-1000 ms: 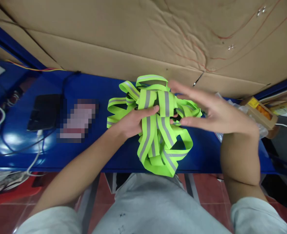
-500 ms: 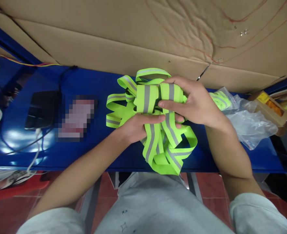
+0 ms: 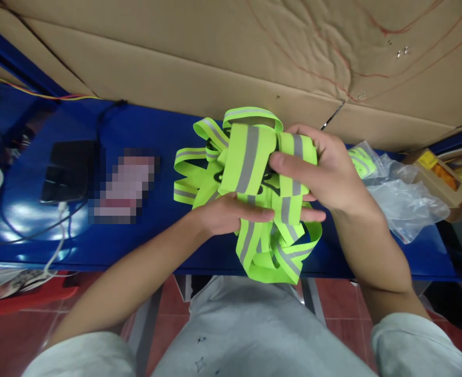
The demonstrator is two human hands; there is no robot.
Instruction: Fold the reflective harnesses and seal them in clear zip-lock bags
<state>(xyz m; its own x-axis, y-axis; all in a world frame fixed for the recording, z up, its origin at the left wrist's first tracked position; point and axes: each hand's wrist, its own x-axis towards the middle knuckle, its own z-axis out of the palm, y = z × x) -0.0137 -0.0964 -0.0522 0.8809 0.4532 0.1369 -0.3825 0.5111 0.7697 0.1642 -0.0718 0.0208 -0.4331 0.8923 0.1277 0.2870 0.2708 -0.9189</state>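
While it sits bunched over the near edge of the blue table (image 3: 144, 246), the strap (image 3: 250, 162) shows neon yellow-green webbing with a grey reflective stripe, looped and tangled. The right hand (image 3: 325, 175) grips its upper folds; the left hand (image 3: 231, 214) presses flat against the middle.

Left hand (image 3: 231, 214) flat, right hand (image 3: 325, 173) curled, fingers overlapping.
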